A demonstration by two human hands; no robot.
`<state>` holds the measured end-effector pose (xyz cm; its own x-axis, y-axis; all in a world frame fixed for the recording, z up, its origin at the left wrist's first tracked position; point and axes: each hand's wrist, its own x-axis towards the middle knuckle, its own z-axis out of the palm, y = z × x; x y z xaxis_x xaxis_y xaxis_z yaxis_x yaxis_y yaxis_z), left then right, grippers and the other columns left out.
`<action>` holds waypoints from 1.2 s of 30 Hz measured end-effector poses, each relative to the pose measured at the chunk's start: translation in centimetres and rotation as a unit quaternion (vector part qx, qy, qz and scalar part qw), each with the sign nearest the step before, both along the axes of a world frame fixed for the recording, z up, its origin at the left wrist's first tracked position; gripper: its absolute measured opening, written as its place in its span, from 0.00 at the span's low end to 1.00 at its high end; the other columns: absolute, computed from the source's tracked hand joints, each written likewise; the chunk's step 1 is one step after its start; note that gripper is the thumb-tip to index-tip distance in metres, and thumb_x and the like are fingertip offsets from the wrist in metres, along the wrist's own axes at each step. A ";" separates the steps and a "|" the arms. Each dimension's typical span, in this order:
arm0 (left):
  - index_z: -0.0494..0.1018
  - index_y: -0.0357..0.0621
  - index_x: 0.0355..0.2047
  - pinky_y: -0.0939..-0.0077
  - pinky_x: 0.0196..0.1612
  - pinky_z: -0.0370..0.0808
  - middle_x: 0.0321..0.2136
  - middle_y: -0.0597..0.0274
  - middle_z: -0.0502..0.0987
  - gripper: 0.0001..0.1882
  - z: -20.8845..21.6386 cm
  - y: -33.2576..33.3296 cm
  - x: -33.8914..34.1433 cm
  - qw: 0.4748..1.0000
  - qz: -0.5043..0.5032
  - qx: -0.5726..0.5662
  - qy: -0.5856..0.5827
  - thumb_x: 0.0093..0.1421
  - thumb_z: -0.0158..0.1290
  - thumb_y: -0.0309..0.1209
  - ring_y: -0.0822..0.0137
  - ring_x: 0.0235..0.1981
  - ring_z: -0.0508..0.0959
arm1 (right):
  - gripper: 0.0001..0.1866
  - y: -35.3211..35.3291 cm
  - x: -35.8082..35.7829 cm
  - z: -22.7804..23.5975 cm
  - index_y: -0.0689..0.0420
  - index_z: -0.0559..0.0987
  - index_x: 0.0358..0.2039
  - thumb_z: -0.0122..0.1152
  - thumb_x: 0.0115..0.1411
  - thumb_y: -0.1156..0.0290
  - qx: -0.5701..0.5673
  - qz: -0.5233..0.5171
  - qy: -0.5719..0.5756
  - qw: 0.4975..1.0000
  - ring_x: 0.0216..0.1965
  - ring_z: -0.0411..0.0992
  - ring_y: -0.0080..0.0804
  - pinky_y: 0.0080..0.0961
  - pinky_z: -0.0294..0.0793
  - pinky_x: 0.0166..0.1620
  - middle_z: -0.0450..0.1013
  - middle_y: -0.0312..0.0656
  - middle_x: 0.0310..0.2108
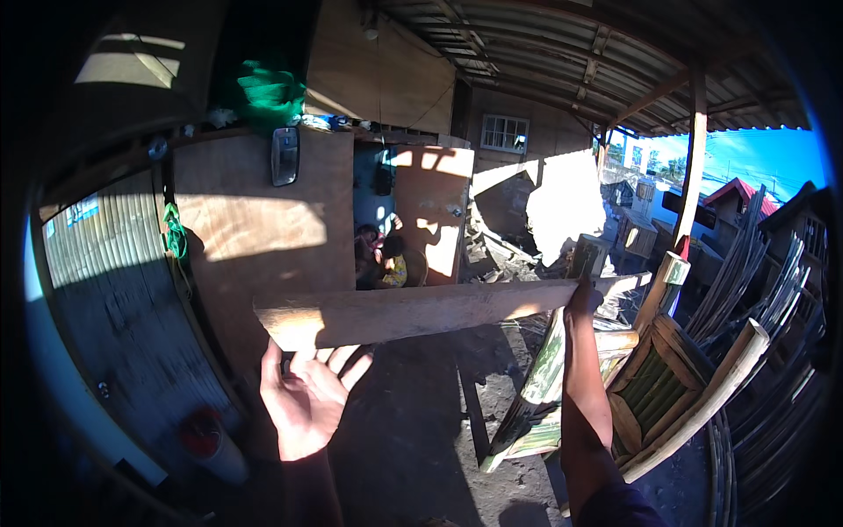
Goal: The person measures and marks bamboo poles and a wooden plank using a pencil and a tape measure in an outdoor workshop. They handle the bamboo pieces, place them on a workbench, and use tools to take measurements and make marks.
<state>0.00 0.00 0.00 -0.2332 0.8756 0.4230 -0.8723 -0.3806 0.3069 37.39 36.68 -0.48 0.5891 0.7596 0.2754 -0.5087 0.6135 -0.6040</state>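
Observation:
A long wooden plank (413,312) stretches across the middle of the view at about chest height, its broad face toward me and its left end sunlit. My right hand (581,303) is closed around it toward its right end, next to a thick bamboo post; shadow hides some of the fingers. Below the left end, my left hand (307,395) is palm up with fingers spread, the fingertips at the plank's lower edge. Whether they bear any weight I cannot tell. Beneath my right arm stands a bamboo chair (654,386) with a slatted panel and round poles.
Bamboo poles (746,281) lean at the right. A plywood wall (263,228) and a corrugated door (132,272) line the left, with a bucket (211,443) below. Two people (391,259) sit by an open doorway. A roof post (692,167) rises behind the chair.

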 end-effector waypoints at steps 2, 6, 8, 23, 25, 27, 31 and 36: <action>0.70 0.33 0.57 0.56 0.63 0.63 0.58 0.50 0.71 0.33 0.8 0.3 -3.1 0.982 0.156 0.096 0.037 0.69 0.39 0.53 0.53 0.62 0.66 | 0.21 1.0 -3.2 -2.6 0.75 0.77 0.44 0.63 0.61 0.67 -0.065 -0.139 -0.031 0.988 0.33 0.74 0.34 0.31 0.76 0.38 0.76 0.48 0.37; 0.74 0.31 0.47 0.60 0.53 0.73 0.40 0.49 0.81 0.26 1.8 4.6 -7.5 0.854 0.370 -0.039 0.365 0.69 0.44 0.46 0.54 0.46 0.80 | 0.14 2.4 -4.2 -3.7 0.67 0.77 0.35 0.58 0.64 0.66 -0.106 -0.178 -0.022 0.978 0.27 0.69 0.28 0.31 0.72 0.31 0.73 0.40 0.30; 0.77 0.31 0.39 0.62 0.51 0.74 0.32 0.50 0.82 0.23 1.3 2.9 -9.2 0.837 0.324 -0.011 0.441 0.69 0.44 0.42 0.57 0.41 0.81 | 0.17 1.5 -4.0 -2.9 0.66 0.65 0.38 0.57 0.61 0.65 -0.011 -0.104 -0.011 0.994 0.27 0.66 0.31 0.36 0.70 0.30 0.66 0.42 0.30; 0.67 0.37 0.22 0.44 0.43 0.81 0.22 0.47 0.73 0.20 3.7 4.5 -21.0 0.835 0.422 0.083 0.344 0.69 0.39 0.35 0.49 0.27 0.78 | 0.20 -2.2 -13.2 1.0 0.69 0.68 0.41 0.56 0.55 0.65 -0.089 -0.131 -0.004 0.987 0.32 0.69 0.35 0.38 0.72 0.33 0.68 0.48 0.33; 0.67 0.38 0.21 0.45 0.42 0.81 0.21 0.48 0.73 0.21 3.9 5.0 -23.3 0.836 0.434 0.044 0.333 0.69 0.39 0.36 0.49 0.27 0.78 | 0.24 -1.9 -15.1 1.3 0.70 0.65 0.46 0.57 0.56 0.65 -0.089 -0.143 -0.019 0.985 0.35 0.70 0.36 0.38 0.73 0.36 0.67 0.49 0.37; 0.67 0.38 0.19 0.45 0.42 0.80 0.20 0.47 0.73 0.22 3.7 5.5 -24.9 0.847 0.419 0.037 0.326 0.69 0.40 0.36 0.49 0.26 0.77 | 0.27 -2.1 -16.2 2.4 0.70 0.63 0.48 0.57 0.56 0.64 -0.073 -0.144 -0.027 0.987 0.37 0.70 0.36 0.38 0.75 0.37 0.66 0.49 0.39; 0.66 0.37 0.18 0.45 0.40 0.80 0.18 0.45 0.73 0.22 3.6 7.3 -27.5 0.863 0.383 0.097 0.315 0.69 0.40 0.35 0.49 0.23 0.77 | 0.25 -2.1 -17.5 5.1 0.69 0.64 0.47 0.58 0.56 0.64 -0.047 -0.171 -0.054 0.983 0.35 0.70 0.35 0.35 0.74 0.36 0.66 0.47 0.37; 0.66 0.35 0.18 0.46 0.42 0.81 0.20 0.42 0.74 0.22 3.6 11.3 -29.5 0.869 0.353 0.126 0.322 0.68 0.38 0.34 0.46 0.24 0.77 | 0.14 -0.7 -17.7 7.5 0.59 0.71 0.37 0.54 0.59 0.61 -0.012 -0.215 -0.080 0.973 0.26 0.69 0.34 0.34 0.72 0.30 0.64 0.39 0.26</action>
